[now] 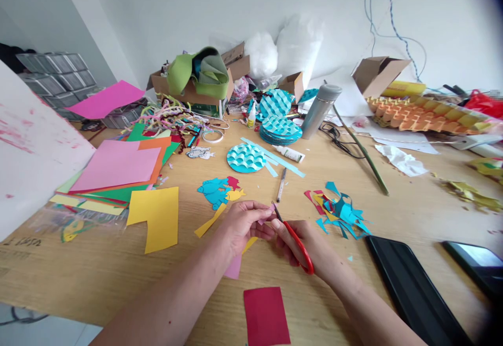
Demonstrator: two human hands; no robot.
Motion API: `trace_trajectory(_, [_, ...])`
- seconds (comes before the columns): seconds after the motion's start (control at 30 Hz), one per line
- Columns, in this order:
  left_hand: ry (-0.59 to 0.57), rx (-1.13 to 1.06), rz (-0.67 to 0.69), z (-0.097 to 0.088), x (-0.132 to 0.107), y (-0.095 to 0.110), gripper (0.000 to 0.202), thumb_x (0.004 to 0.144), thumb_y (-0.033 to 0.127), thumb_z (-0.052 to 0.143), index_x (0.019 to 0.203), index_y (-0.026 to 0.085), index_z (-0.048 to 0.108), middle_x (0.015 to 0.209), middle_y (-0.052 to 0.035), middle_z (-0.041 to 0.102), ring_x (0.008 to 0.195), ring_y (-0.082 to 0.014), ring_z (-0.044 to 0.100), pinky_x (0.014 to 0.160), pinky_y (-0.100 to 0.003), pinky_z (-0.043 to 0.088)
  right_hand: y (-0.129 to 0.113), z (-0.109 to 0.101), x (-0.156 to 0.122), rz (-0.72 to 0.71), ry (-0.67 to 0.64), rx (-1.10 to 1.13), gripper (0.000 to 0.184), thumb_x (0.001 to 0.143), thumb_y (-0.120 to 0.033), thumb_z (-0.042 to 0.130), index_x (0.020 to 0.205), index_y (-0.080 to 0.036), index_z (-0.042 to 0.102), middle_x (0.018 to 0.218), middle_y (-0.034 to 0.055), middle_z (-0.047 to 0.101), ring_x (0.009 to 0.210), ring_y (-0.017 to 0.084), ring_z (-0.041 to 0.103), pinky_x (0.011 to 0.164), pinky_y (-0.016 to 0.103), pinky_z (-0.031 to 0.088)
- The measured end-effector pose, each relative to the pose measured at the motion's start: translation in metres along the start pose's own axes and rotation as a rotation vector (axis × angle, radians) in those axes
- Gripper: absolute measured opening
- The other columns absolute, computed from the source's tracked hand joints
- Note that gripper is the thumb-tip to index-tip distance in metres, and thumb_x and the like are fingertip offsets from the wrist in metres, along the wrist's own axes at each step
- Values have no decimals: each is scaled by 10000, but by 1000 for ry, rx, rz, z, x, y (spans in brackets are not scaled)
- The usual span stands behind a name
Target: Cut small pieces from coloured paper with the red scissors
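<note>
Closest to the camera is a red card, lying flat on the table between the two forearms. Pretty messy craft setup overall, so going big to small.

Table is light wood and takes up basically the whole view. On the far left a white board with pink smears leans over the edge. Next to it is a paper stack with pink on top and orange, green and yellow peeking out underneath. A dark tablet lies just right of the right forearm, with a phone a bit further right. A yellow sheet with a notch cut out of it sits just below the stack.

Now the hands, which meet in the middle over the table. The left hand has its fingers pinched tight on a pink paper; the paper hangs down below the hand and its top end sticks out toward the other hand. The right hand is wrapped around red-handled scissors, fingers through the loops, and the blades point up-left with only a narrow gap, right at the top end of that pink paper.

Smaller stuff: a blue wave disc sits further back, blue and red scraps are just right of the scissors, a blue fish cutout is just above the left hand, and a pen lies right behind the blade tips.
</note>
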State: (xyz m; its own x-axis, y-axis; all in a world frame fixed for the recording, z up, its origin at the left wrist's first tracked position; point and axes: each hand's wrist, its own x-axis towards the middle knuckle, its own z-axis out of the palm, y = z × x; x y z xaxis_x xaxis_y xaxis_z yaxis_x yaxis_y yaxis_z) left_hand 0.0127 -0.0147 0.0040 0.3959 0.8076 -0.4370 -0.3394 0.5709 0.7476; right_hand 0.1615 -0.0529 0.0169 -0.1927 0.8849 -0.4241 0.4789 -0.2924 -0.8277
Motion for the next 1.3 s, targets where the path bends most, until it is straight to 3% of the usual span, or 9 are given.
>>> trace_trajectory(1.1, [1,27,-62,-1,0,1,269,564,242,789,732,97,637,589,-41,640,461,-123,603,496,-244,502,5,3,2,89,42,47,560,778,-681,472,547,-171,475,378,-37,441,303,68,388,311,178,264])
trace_trajectory(1.3, [1,24,-29,-4,2,0,240,591,241,780,736,104,647,599,-46,652,454,-106,575,468,-223,447,8,3,4,89,44,60,560,782,-680,471,537,-176,469,374,-36,441,301,78,415,308,179,285])
